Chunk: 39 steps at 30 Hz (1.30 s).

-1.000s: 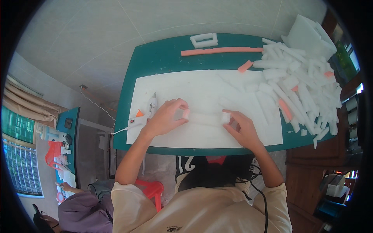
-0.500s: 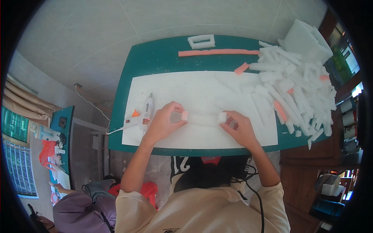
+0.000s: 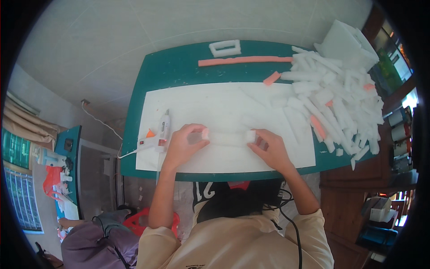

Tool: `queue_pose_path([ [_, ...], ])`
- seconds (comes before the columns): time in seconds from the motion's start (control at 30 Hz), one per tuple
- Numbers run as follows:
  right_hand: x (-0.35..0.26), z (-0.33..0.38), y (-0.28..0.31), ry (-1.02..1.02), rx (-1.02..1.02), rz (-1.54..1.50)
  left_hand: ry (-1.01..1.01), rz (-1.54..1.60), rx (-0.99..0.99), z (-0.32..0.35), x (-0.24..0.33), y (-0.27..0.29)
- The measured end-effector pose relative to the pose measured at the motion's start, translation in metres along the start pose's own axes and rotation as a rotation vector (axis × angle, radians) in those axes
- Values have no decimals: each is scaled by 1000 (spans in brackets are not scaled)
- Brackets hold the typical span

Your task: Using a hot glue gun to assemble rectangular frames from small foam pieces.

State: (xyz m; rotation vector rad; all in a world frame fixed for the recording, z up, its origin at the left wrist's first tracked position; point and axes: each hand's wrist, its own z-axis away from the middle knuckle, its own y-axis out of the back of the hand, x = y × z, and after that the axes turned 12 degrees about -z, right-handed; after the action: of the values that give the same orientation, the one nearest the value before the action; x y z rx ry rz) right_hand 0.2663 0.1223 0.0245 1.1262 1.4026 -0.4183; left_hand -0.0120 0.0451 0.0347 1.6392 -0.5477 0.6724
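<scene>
My left hand [image 3: 182,143] pinches the left end of a pale foam strip [image 3: 228,138], between thumb and fingers, where a small pinkish foam block [image 3: 205,134] shows. At the strip's right end, my right hand [image 3: 272,148] is closed on a small white foam block [image 3: 251,136]. The white strip lies between both hands, low over a white sheet [image 3: 201,98], hard to tell from it. Whether the blocks are joined to the strip I cannot tell. Left of my left hand lies a white glue gun [image 3: 165,127] with an orange tip piece [image 3: 150,133] beside it.
A heap of white foam strips [image 3: 331,94] covers the table's right side, before a white foam box [image 3: 347,45]. A long pink strip [image 3: 246,61] and a white foam frame [image 3: 225,48] lie at the back of the green table [image 3: 174,67]. Another person [image 3: 98,242] is at lower left.
The view has shifted slightly, so the table appears further left. My left hand's fingers have lowered a little; both hands keep their hold on the foam.
</scene>
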Motion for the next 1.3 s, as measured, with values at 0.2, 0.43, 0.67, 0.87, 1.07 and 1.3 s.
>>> queue_pose_path([
  [0.2, -7, 3, 9, 23, -50, 40, 88, 135, -21, 3, 5, -2],
  [0.43, -2, 0, 41, 157, -6, 255, 72, 59, 22, 7, 4, -4],
  [0.67, 6, -9, 45, 193, -56, 417, 16, 63, 61, 6, -2, -11],
  [0.87, -26, -27, 59, 84, 89, 236, -29, 64, 85, 9, -3, -9],
  [1.07, -60, -46, 29, 314, -195, 282, 11, 113, 68, 7, 5, -7],
  [1.3, -66, -51, 10, 372, -317, 346, -69, 50, 73, 9, 0, -8],
])
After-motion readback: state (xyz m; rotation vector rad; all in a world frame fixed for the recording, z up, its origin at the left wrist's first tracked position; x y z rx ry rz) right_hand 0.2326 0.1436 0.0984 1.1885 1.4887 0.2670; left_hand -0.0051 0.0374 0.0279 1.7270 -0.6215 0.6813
